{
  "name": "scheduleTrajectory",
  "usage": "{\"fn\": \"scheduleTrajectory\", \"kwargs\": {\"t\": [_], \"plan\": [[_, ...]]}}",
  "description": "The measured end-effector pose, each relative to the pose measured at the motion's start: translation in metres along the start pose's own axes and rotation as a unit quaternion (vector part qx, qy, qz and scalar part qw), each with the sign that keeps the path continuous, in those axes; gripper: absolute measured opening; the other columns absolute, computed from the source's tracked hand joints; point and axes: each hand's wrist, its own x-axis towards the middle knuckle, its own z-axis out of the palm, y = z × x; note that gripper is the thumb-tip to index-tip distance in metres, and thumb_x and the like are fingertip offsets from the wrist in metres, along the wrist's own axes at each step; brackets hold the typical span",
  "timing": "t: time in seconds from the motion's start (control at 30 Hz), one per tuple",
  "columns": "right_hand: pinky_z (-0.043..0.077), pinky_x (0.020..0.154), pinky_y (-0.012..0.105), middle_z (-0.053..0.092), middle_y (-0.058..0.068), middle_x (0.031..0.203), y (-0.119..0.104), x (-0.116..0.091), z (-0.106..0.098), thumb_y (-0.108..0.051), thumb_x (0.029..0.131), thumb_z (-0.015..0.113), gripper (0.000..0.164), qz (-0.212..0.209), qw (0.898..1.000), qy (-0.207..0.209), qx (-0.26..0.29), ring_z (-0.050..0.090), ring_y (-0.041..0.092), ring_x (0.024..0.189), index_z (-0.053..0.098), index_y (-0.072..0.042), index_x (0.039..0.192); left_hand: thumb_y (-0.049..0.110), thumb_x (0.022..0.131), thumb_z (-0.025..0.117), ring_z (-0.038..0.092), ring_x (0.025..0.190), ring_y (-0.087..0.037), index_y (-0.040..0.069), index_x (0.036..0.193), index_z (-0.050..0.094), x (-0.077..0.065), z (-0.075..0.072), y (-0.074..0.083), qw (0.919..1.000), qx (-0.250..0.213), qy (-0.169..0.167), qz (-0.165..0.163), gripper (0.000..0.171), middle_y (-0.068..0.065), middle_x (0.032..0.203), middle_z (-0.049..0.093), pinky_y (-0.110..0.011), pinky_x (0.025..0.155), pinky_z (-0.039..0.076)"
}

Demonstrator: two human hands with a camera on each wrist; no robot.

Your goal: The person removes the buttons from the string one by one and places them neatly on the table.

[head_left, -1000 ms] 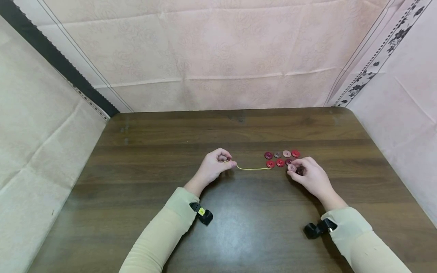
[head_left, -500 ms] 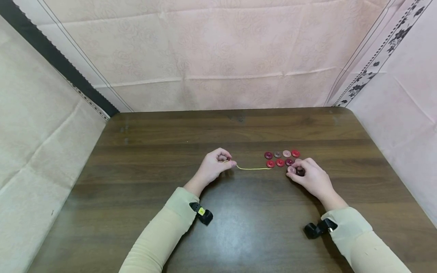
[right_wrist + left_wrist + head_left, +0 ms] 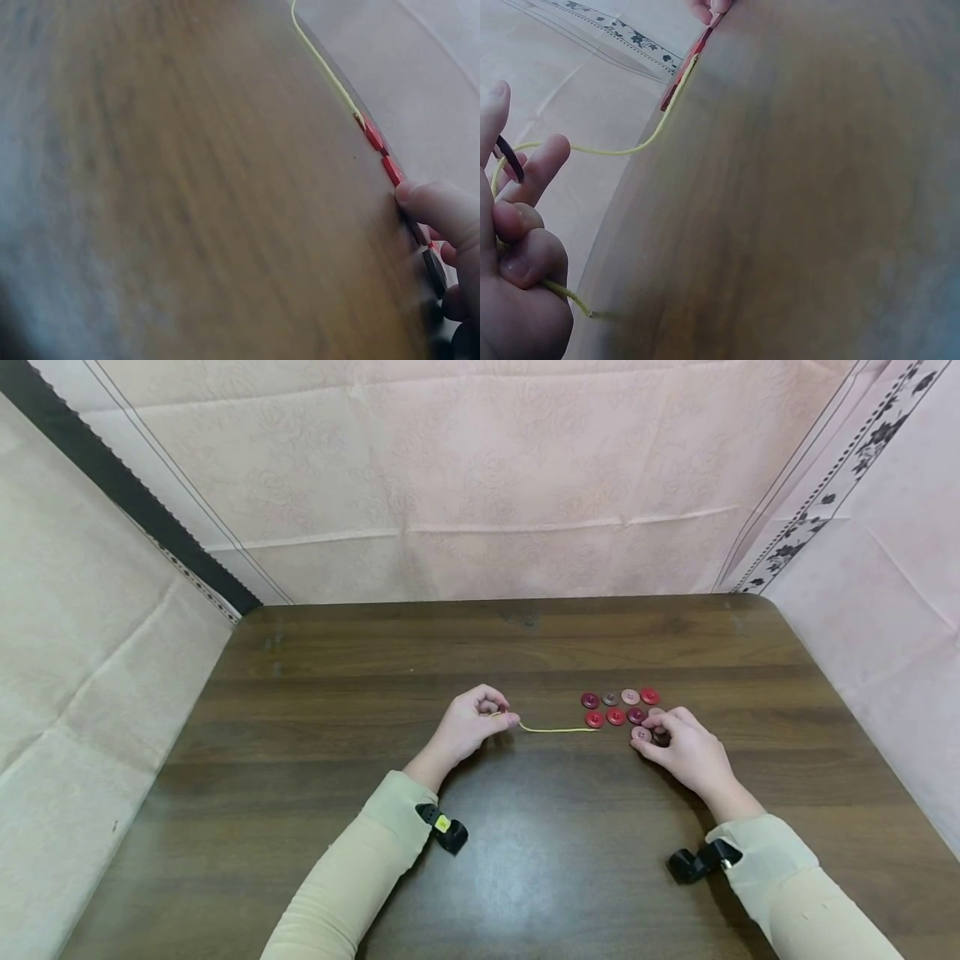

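Observation:
My left hand grips a thin yellow cord in its curled fingers. A dark button sits on the cord between thumb and index finger in the left wrist view, and a short cord end sticks out below the fist. The cord's other end lies by a red button. With thumb and fingertips, my right hand pinches a pink button at the table surface. A darker button is partly hidden under those fingers.
Behind the right hand lie several buttons in rows, among them a maroon button, a grey one, a pale pink one and a red one. The wooden table ends at a pale cloth backdrop.
The pink button in my right hand has gone down slightly and now appears flat on the table. My left hand and the cord stay where they were.

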Motion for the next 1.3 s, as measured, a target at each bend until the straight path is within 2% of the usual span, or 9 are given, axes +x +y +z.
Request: {"fn": "scheduleTrajectory", "kwargs": {"t": [0.3,0.6,0.83,0.93,1.03,1.1,1.17,1.3], "plan": [[0.044,0.072,0.049,0.054,0.006,0.094,-0.001,0.0,-0.001,-0.031,0.081,0.072,0.027,0.002,1.0,0.0,0.009,0.055,0.022,0.086,0.068,-0.009,0.094,0.022,0.077,0.078,0.046,0.057,-0.013,0.008,0.091,0.061,0.001,0.001,-0.003,0.9999,-0.005,0.005,0.011,0.025,-0.001,0.072,0.061,-0.027,0.054,0.037],[0.041,0.07,0.043,0.054,0.007,0.092,-0.011,0.003,-0.002,-0.024,0.082,0.072,0.022,-0.015,0.999,0.03,0.033,0.052,0.021,0.082,0.068,-0.007,0.095,0.023,0.078,0.077,0.043,0.053,-0.013,0.01,0.091,0.061,0.001,0.0,-0.003,0.9999,-0.005,0.003,0.009,0.024,-0.001,0.072,0.062,-0.027,0.051,0.036],[0.045,0.072,0.042,0.053,0.005,0.091,-0.024,0.011,0.006,-0.02,0.081,0.073,0.021,-0.032,0.997,0.039,0.061,0.055,0.019,0.08,0.068,-0.006,0.095,0.021,0.082,0.073,0.055,0.068,-0.013,0.008,0.091,0.061,0.0,0.001,-0.004,0.9996,-0.014,-0.01,0.02,0.02,-0.001,0.078,0.069,-0.027,0.059,0.04],[0.047,0.072,0.041,0.053,0.004,0.09,-0.032,0.014,0.009,-0.02,0.081,0.073,0.02,-0.043,0.996,0.037,0.072,0.055,0.018,0.079,0.068,-0.006,0.095,0.018,0.085,0.07,0.059,0.073,-0.018,0.007,0.092,0.061,0.0,0.001,-0.005,0.9993,-0.021,-0.017,0.025,0.016,-0.003,0.079,0.07,-0.027,0.06,0.04],[0.045,0.075,0.044,0.055,0.007,0.095,-0.041,0.018,0.011,-0.019,0.081,0.073,0.023,-0.048,0.995,0.028,0.078,0.055,0.023,0.086,0.068,-0.006,0.098,0.015,0.088,0.066,0.061,0.079,-0.03,0.003,0.094,0.06,0.001,0.001,-0.004,0.9989,-0.028,-0.03,0.023,0.015,-0.009,0.083,0.071,-0.026,0.062,0.04],[0.04,0.076,0.045,0.055,0.006,0.094,-0.047,0.02,0.014,-0.02,0.081,0.073,0.024,-0.054,0.995,0.025,0.076,0.054,0.023,0.085,0.068,-0.006,0.099,0.014,0.089,0.065,0.06,0.078,-0.031,0.001,0.096,0.059,0.001,0.001,-0.004,0.9988,-0.028,-0.033,0.023,0.016,-0.012,0.085,0.071,-0.025,0.062,0.039],[0.037,0.077,0.046,0.057,0.006,0.094,-0.053,0.023,0.016,-0.021,0.081,0.073,0.026,-0.061,0.995,0.025,0.078,0.054,0.023,0.086,0.068,-0.006,0.101,0.015,0.09,0.064,0.055,0.068,-0.03,0.0,0.097,0.059,0.001,0.001,-0.004,0.9988,-0.026,-0.034,0.024,0.018,-0.014,0.087,0.07,-0.025,0.06,0.037],[0.039,0.07,0.038,0.058,0.003,0.093,-0.065,0.027,0.023,-0.021,0.08,0.074,0.028,-0.089,0.991,0.038,0.087,0.05,0.016,0.074,0.067,-0.007,0.103,0.017,0.09,0.065,0.04,0.055,-0.015,0.002,0.097,0.059,0.0,0.002,-0.004,0.9988,-0.024,-0.028,0.031,0.018,-0.012,0.086,0.071,-0.025,0.057,0.035]]}}
